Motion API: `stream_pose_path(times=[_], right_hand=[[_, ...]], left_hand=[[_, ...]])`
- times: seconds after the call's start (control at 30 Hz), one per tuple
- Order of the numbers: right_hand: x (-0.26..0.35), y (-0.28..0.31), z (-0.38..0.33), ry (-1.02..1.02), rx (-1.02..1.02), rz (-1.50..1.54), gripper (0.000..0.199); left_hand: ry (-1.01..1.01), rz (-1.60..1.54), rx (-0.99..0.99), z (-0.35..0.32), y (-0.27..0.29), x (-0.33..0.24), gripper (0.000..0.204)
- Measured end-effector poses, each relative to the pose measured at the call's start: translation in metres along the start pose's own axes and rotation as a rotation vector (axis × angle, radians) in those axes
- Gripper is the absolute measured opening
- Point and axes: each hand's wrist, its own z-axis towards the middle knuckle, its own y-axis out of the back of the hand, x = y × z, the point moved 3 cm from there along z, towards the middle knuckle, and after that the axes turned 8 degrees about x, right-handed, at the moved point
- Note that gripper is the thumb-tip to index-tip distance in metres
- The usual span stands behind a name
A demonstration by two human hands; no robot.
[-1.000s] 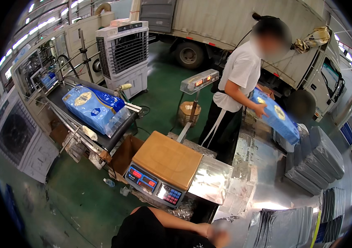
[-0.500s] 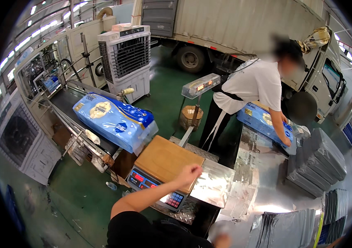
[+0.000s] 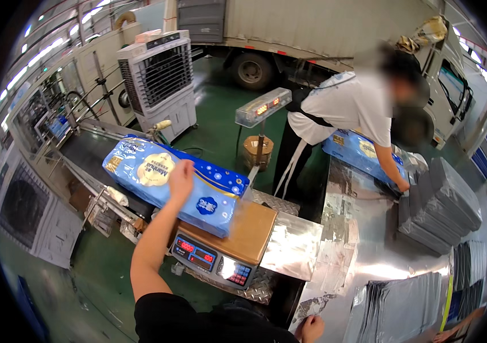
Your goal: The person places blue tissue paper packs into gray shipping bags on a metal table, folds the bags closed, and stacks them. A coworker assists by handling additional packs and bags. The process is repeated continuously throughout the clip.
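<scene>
A black top point(image 3: 209, 320), apparently short-sleeved; left hand point(image 3: 181, 182) and right hand point(image 3: 312, 329) bare.

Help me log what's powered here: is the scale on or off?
The scale is on: red digits glow on its front display, and the raised display behind it is lit too.
</scene>
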Motion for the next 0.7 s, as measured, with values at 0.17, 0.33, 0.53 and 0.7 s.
stream_pose_path(times=[0.17, 0.33, 0.53, 0.7], right_hand=[[0.020, 0.003, -0.004, 0.002, 0.080, 0.250, 0.030], [0.067, 0.000, -0.002, 0.332, 0.262, 0.283, 0.022], [0.105, -0.003, 0.000, 0.332, 0.491, 0.512, 0.027], [0.135, -0.059, -0.018, 0.339, 0.845, 1.055, 0.070]], left_hand=[[-0.057, 0.488, 0.247, 0.041, 0.009, 0.054, 0.034], [-0.408, 0.624, 0.454, 0.031, -0.078, 0.043, 0.053], [-0.253, 0.687, 0.470, -0.039, -0.181, -0.083, 0.062], [-0.491, 0.486, 1.321, -0.085, -0.231, -0.181, 0.065]])
